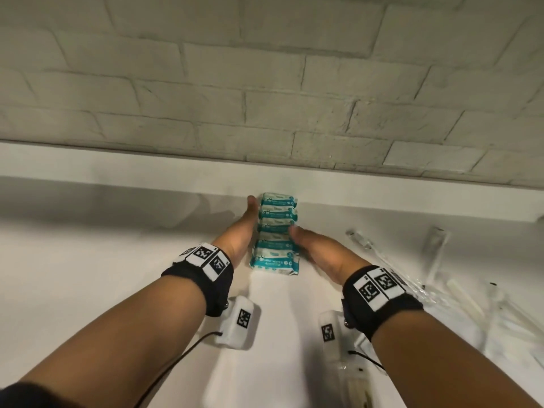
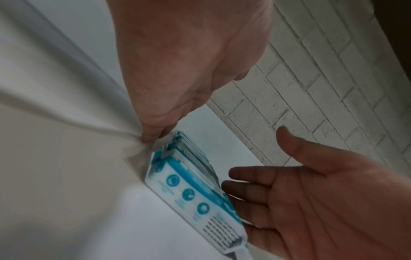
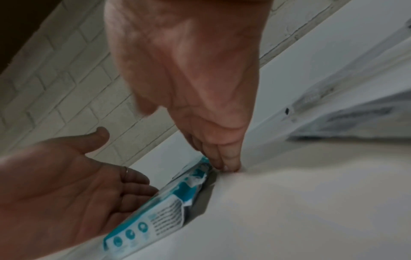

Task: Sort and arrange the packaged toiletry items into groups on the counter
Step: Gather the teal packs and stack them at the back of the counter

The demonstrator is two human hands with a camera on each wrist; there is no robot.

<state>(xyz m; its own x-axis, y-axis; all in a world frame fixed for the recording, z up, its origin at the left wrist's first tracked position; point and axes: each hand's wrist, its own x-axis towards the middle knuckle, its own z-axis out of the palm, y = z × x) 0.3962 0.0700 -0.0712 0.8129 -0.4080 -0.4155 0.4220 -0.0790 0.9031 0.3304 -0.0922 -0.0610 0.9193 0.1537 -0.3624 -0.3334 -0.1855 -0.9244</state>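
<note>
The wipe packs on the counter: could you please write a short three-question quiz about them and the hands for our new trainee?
1. True or false: the wipe packs lie in one row running from the person toward the brick wall.
2. Multiple choice: the left hand and right hand are
A. each lifting a pack off the counter
B. set with straight fingers along the two sides of the row
C. resting away from the row
3. Fill in: the clear-wrapped items lie on the ____ side of the row.

Key: 1 true; 2 B; 3 right.
</note>
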